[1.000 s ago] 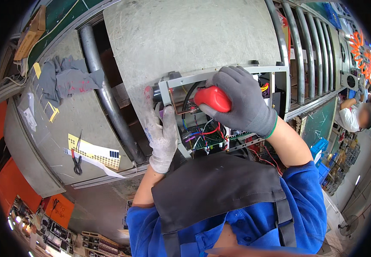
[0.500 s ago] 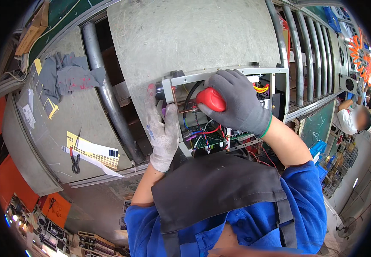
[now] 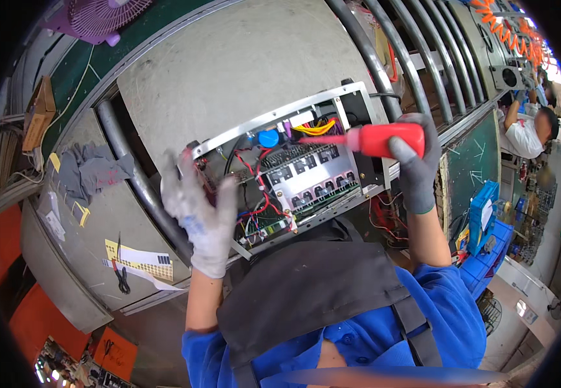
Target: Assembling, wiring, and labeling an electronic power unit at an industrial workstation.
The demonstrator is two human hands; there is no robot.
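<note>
An open metal electronics chassis lies tilted on the bench before me, its circuit boards, coloured wires and silver heat-sink plate exposed. My right hand, in a grey glove, is closed around a red squeeze bottle beyond the chassis's right end. The bottle lies sideways in the grip, its thin reddish nozzle pointing left over the yellow wires. My left hand, in a whitish stained glove, is at the chassis's left end with fingers spread. It is slightly blurred, and whether it touches the frame I cannot tell.
Metal rollers run along the right, and another roller lies left. A grey cloth, black-and-red cutters and a yellow label sheet rest on the left bench. Blue bins stand at right. A person sits further off.
My right hand has swung right with the bottle, away from over the chassis, uncovering its inside. The chassis sits more tilted in view. My left hand's fingers have spread.
</note>
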